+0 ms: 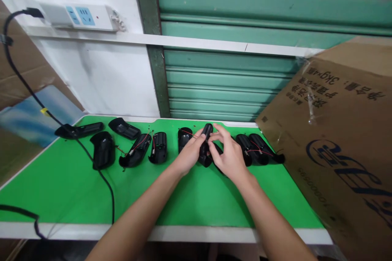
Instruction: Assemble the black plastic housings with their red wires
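My left hand (192, 151) is wrapped round a black plastic housing (206, 159) and holds it upright over the green mat. At the housing's right side, my right hand (228, 153) has its thumb and forefinger closed in a pinch; what sits between them is too small to make out. Behind my left hand lies a black shell (185, 135) with a thin red wire. Partly hidden under my right hand is another black part. To its right rest black shells (259, 147) with red wires across them.
More black shells, such as a wired one (158, 147) and a curved one (103, 149), lie on the left of the green mat (137, 195). A black cable (92, 159) hangs across it from a power strip (82, 16). A large cardboard box (346, 130) stands on the right.
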A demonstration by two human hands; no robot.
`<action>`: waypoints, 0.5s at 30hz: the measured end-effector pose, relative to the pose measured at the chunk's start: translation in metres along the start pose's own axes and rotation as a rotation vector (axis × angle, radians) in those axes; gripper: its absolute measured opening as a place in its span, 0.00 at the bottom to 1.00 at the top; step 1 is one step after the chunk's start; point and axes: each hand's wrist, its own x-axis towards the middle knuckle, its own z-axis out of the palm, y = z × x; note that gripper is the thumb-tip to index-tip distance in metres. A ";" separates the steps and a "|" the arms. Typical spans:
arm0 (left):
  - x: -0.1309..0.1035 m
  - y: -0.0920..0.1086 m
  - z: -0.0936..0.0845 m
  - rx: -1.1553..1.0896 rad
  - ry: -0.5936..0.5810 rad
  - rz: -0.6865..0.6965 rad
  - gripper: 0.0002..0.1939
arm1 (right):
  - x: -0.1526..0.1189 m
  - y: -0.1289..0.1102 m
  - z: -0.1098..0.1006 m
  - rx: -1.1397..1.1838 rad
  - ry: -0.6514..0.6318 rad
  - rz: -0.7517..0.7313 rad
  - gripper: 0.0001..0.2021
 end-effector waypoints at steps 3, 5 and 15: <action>-0.001 0.000 0.000 0.004 -0.024 0.007 0.27 | 0.000 0.000 -0.001 -0.002 -0.001 0.012 0.27; -0.001 0.000 0.001 0.012 -0.023 0.006 0.26 | 0.000 0.000 -0.001 -0.008 -0.007 0.027 0.25; 0.000 -0.002 0.000 0.036 0.007 0.008 0.20 | -0.003 0.002 0.001 -0.096 0.015 0.007 0.16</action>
